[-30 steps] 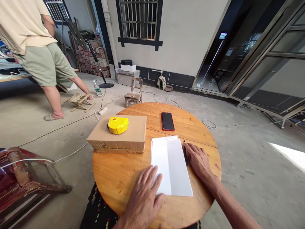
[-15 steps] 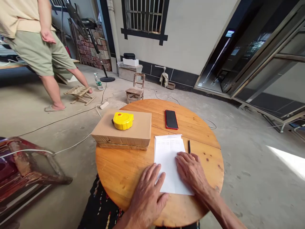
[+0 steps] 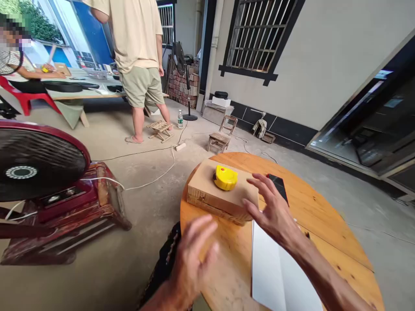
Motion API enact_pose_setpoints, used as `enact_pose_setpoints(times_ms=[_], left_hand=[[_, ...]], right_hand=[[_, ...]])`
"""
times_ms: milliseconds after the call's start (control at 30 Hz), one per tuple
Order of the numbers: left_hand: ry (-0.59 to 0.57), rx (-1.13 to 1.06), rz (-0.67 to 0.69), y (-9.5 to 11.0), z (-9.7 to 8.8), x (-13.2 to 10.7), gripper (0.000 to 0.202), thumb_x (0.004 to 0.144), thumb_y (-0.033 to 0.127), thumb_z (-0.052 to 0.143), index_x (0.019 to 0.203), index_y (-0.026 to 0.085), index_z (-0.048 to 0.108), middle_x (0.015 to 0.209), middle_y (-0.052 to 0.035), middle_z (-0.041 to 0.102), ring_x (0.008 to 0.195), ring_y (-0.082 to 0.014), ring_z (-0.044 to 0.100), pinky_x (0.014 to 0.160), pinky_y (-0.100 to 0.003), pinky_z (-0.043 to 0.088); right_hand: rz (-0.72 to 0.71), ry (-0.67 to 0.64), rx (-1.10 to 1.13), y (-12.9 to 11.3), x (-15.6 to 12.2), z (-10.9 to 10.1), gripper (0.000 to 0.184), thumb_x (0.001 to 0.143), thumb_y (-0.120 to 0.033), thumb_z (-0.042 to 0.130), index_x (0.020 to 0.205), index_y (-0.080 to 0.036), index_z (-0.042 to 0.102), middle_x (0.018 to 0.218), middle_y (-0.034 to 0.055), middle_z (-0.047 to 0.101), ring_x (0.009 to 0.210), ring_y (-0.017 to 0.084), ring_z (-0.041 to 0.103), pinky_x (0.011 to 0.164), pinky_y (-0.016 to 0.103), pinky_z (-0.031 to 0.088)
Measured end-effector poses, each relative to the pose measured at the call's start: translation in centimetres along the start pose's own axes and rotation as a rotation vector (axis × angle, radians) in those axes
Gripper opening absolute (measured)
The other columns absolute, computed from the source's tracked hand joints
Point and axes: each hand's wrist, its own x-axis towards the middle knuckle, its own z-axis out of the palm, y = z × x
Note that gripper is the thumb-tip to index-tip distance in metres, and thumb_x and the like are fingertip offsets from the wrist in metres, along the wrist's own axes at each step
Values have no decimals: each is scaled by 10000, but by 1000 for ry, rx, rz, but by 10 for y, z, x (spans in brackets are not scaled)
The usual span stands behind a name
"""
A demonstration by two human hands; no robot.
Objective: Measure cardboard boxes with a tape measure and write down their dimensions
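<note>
A round wooden table (image 3: 311, 207) is in front of me. On it lies a flat cardboard box (image 3: 210, 190) with a yellow tape measure (image 3: 225, 178) on top. My right hand (image 3: 270, 211) hovers with spread fingers over the box's right end, holding nothing. My left hand (image 3: 193, 255) is raised above the table's near left edge, fingers apart and a little blurred. A white folded sheet of paper (image 3: 275, 272) lies under my right forearm. A dark phone with a red rim (image 3: 279, 186) shows behind my right hand.
A large red fan (image 3: 35, 172) stands on the floor at my left. A person in beige shirt and shorts (image 3: 138, 56) stands further back beside a long table (image 3: 81, 93) where another person sits. Small wooden chair (image 3: 222, 136), stool (image 3: 159, 128), bottle (image 3: 180, 118) and cables lie on the concrete floor.
My view has swung left. Both hands have lifted off the paper; the right hand has moved toward the cardboard box. The standing person has stepped further away.
</note>
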Motion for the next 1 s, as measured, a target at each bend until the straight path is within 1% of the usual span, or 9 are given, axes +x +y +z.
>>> enact_pose_setpoints(times_ms=[100,233,333,433,533,700,800,900,1000], left_hand=[[147,-81,-298,-28,-29,48,364,916,346,524,1231,178,596,1312,-126,580,1234,-264,546,1073,-438,427],[54,-214,-484,-57,-36,100,554,899,453,537,1349,130,522,1374,-169,550,1256,-294,541,1040,-450,444],[-64,-312,-503,-68,-25,120,561,888,490,549,1309,120,570,1301,-168,623,1170,-292,612,967,-407,497],[-169,-408,-492,-65,-21,123,492,901,468,519,1266,152,615,1174,-115,707,1045,-268,676,871,-356,542],[-177,-429,-488,-53,-27,103,525,912,445,484,1347,159,553,1227,-104,686,1090,-276,655,889,-364,535],[5,-321,-564,-50,-35,11,619,864,471,583,1408,196,474,1387,-105,580,1256,-286,561,1023,-388,473],[87,-201,-624,-59,-30,-39,586,813,497,639,1303,188,547,1303,-115,636,1213,-293,592,1032,-401,470],[85,-144,-635,-63,-23,-49,553,788,514,653,1223,181,580,1214,-118,677,1162,-304,619,1018,-417,478],[74,-136,-609,-62,-14,-30,558,801,511,635,1242,176,563,1173,-111,684,1121,-293,633,1011,-424,476]], right_hand=[[-1,-139,-55,-11,44,28,685,810,-505,654,1386,-182,470,1420,194,511,1254,384,536,997,559,451],[103,-224,-87,-20,63,42,668,748,-491,707,1284,-119,564,1171,201,663,1116,391,606,948,537,448],[278,-86,224,-18,47,30,685,718,-538,717,1252,-129,586,1055,141,691,950,313,652,800,427,513],[493,249,631,-9,18,6,638,715,-579,702,1195,-167,615,1054,101,680,905,273,651,726,384,529],[630,494,962,-3,-12,-15,474,778,-528,661,1140,-222,638,1131,83,658,966,275,665,793,432,556],[777,504,1193,-15,-66,-16,384,862,-497,568,1148,-253,645,1116,88,689,978,291,695,848,515,578],[836,534,1232,-27,-95,0,390,855,-484,585,1166,-262,661,1117,82,706,995,283,695,814,460,599],[898,603,1268,-32,-107,15,427,798,-471,664,1165,-254,681,1141,75,705,977,262,697,777,390,603],[896,606,1313,-27,-100,20,428,782,-473,684,1140,-239,693,1123,70,708,972,250,693,799,384,595]])
